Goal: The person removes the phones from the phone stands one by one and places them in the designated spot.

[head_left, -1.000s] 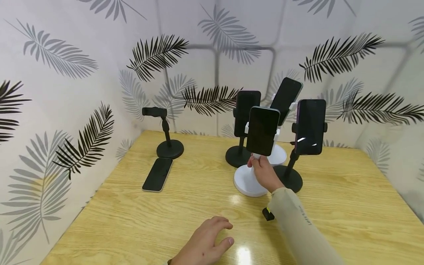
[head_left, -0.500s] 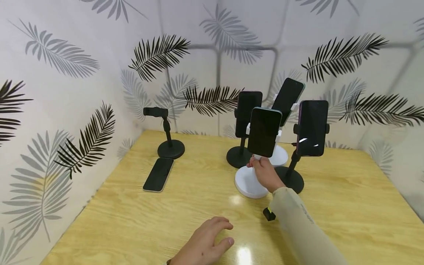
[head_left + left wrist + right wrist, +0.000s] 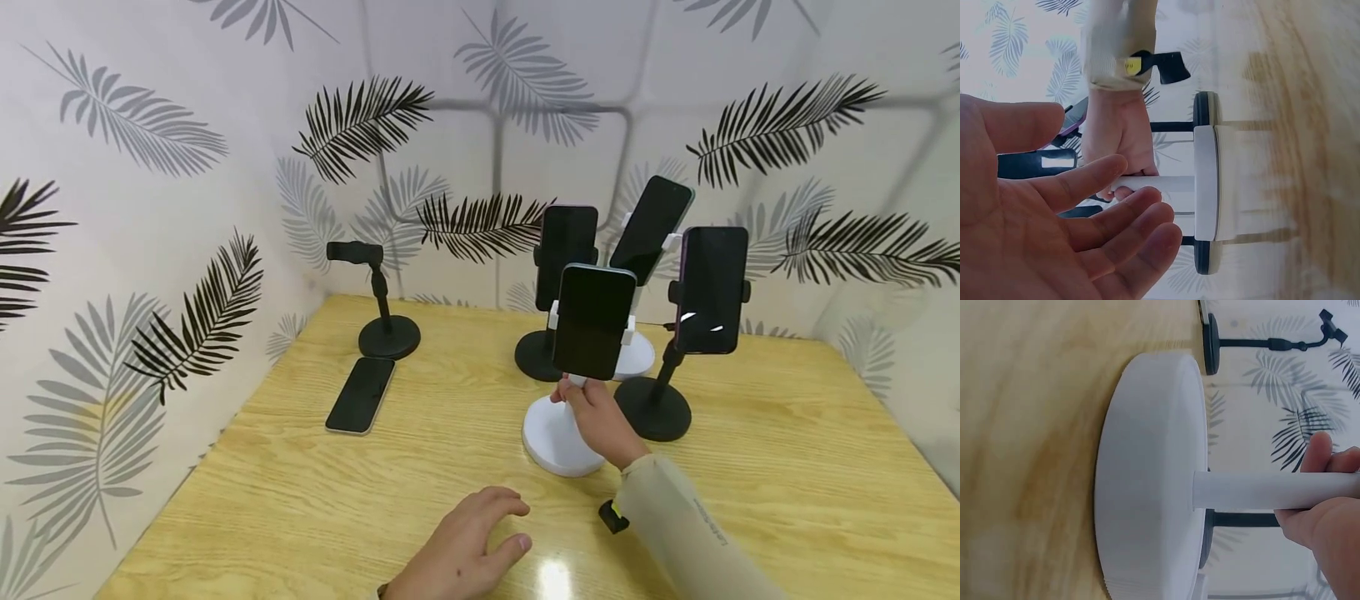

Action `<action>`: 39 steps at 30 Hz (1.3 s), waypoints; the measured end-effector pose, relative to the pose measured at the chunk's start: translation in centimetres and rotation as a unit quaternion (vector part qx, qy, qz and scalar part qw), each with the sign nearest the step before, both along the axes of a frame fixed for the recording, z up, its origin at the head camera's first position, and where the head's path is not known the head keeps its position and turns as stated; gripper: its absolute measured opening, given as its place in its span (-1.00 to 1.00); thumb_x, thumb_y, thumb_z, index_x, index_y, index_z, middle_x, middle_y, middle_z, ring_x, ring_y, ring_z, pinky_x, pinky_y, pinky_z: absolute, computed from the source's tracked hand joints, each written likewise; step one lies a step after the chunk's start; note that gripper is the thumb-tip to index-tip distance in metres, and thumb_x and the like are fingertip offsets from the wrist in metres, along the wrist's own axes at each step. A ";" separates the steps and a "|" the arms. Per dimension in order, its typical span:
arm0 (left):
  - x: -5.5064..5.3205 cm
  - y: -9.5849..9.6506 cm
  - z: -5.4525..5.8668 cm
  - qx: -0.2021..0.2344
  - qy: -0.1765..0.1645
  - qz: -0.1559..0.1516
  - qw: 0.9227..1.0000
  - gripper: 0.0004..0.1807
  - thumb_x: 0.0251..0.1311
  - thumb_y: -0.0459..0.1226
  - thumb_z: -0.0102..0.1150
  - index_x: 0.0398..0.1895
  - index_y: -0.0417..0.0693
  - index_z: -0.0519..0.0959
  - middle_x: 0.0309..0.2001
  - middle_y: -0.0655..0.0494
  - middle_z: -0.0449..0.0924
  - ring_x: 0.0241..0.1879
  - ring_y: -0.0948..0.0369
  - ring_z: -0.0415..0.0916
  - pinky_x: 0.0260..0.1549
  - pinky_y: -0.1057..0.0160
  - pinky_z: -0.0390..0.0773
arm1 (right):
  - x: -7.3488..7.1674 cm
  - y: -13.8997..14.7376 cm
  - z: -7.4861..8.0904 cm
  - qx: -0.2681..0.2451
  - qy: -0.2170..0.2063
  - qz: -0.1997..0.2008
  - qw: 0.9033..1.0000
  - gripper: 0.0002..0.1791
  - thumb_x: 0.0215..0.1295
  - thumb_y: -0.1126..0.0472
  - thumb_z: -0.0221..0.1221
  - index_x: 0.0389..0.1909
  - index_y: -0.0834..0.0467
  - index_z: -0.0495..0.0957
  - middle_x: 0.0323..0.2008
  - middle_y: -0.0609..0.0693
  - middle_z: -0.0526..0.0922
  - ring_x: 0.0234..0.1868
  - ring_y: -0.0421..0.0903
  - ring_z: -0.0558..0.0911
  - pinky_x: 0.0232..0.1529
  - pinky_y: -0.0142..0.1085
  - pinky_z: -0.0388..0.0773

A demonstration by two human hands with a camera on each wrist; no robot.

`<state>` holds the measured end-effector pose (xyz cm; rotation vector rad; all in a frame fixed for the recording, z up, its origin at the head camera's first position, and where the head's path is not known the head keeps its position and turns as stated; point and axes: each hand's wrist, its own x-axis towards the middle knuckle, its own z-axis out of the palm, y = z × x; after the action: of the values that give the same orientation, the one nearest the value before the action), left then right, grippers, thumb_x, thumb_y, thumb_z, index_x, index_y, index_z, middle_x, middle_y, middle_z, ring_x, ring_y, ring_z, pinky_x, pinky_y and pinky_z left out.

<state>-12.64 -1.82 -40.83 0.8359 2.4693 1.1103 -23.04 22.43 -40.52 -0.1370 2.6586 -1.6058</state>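
My right hand (image 3: 602,421) grips the white pole (image 3: 1241,490) of a phone stand, just under the clamp. Its round white base (image 3: 551,442) sits upright on the table, and a dark-screened phone (image 3: 595,321) is held in its white clamp. The back of that phone is hidden in the head view. Nearer the front, my left hand (image 3: 472,546) hovers low with relaxed, spread fingers and thumb apart, holding nothing. Seen from the left wrist, the open palm (image 3: 1035,219) faces the camera, with the white stand beyond the fingertips.
Behind the gripped stand are two black stands with phones (image 3: 712,287) (image 3: 567,250) and a white one with a tilted phone (image 3: 652,229). At left, a black stand (image 3: 388,337) has a bare clamp, and a phone (image 3: 361,396) lies flat before it. Patterned fabric (image 3: 480,150) hangs behind.
My right hand has brought the white stand with its phone closer to me and slightly left during the last half second. The left hand stays nearly still.
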 end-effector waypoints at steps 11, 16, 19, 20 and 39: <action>0.1 0.1 0.5 -0.010 -0.017 0.012 1.000 -0.55 0.42 -0.01 0.05 0.21 -0.04 0.51 0.29 0.05 0.46 0.31 0.01 0.39 0.26 -0.14 0.41 | 3.8 -1.6 0.0 -0.007 0.028 0.020 0.999 -0.72 0.62 0.11 -0.19 -0.08 0.20 0.41 -0.12 0.12 0.60 0.05 0.03 0.54 0.22 -0.05 0.37; 0.1 -0.1 0.8 0.005 -0.017 0.029 0.999 -0.56 0.42 -0.01 0.05 0.20 -0.04 0.53 0.30 0.05 0.46 0.32 0.01 0.39 0.27 -0.16 0.40 | 5.7 -2.4 0.1 -0.005 0.034 0.035 0.999 -0.71 0.61 0.11 -0.16 -0.09 0.22 0.44 -0.18 0.06 0.61 0.00 -0.04 0.54 0.16 -0.12 0.40; 0.1 -0.1 0.8 0.012 -0.017 0.026 0.999 -0.56 0.42 0.00 0.04 0.18 -0.05 0.54 0.31 0.05 0.46 0.32 0.01 0.39 0.28 -0.16 0.40 | 6.4 -2.6 0.3 -0.003 0.025 0.040 0.999 -0.70 0.60 0.10 -0.15 -0.11 0.22 0.46 -0.20 0.04 0.62 -0.01 -0.07 0.51 0.15 -0.13 0.40; 0.1 -0.1 0.7 0.013 -0.019 0.025 0.999 -0.57 0.42 0.00 0.03 0.17 -0.05 0.54 0.31 0.04 0.45 0.32 0.01 0.39 0.28 -0.16 0.40 | 6.5 -2.7 0.3 -0.002 0.023 0.042 0.999 -0.70 0.61 0.10 -0.15 -0.10 0.22 0.46 -0.20 0.03 0.62 -0.01 -0.07 0.51 0.15 -0.13 0.40; -0.3 0.2 2.1 0.031 0.040 0.050 0.997 -0.62 0.42 -0.06 0.07 0.15 -0.05 0.56 0.26 0.07 0.50 0.26 0.09 0.46 0.09 0.08 0.58 | 7.1 -0.3 1.0 -0.013 0.028 0.080 0.996 -0.60 0.47 0.18 0.11 0.25 0.10 0.33 0.19 0.18 0.53 0.20 0.14 0.54 0.20 -0.02 0.54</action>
<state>-12.90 -1.62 -38.71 0.7956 2.5800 1.2166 -15.99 22.12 -39.51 -0.3911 2.5900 -1.6093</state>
